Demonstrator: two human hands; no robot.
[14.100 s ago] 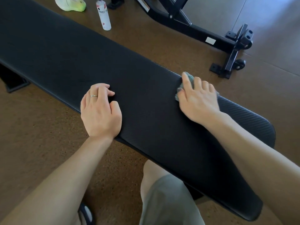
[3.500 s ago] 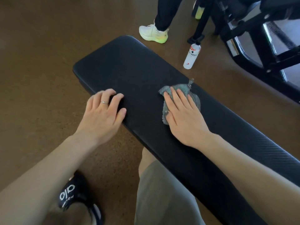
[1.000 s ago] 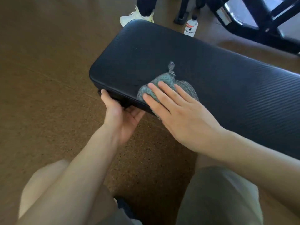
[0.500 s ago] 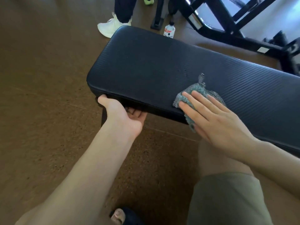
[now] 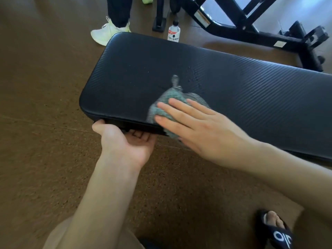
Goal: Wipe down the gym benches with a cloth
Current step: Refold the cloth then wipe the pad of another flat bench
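Wiping the bench end

Right hand [image 5: 201, 130] flat, pressing cloth [image 5: 161, 112] onto bench [image 5: 251, 97]; left hand [image 5: 125, 141] cups the edge beside it. Cloth overhangs and could slip off.

- The black slide sandal [image 5: 276, 232], near the padded bench [image 5: 233, 90], is showing white letters reading "alo".
- The white bottle [image 5: 173, 34] behind the bench is carrying print too small to read.

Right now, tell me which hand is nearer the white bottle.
Right. The right hand presses the cloth atop the bench, closer to the bottle; the left hand grips underneath its near edge.
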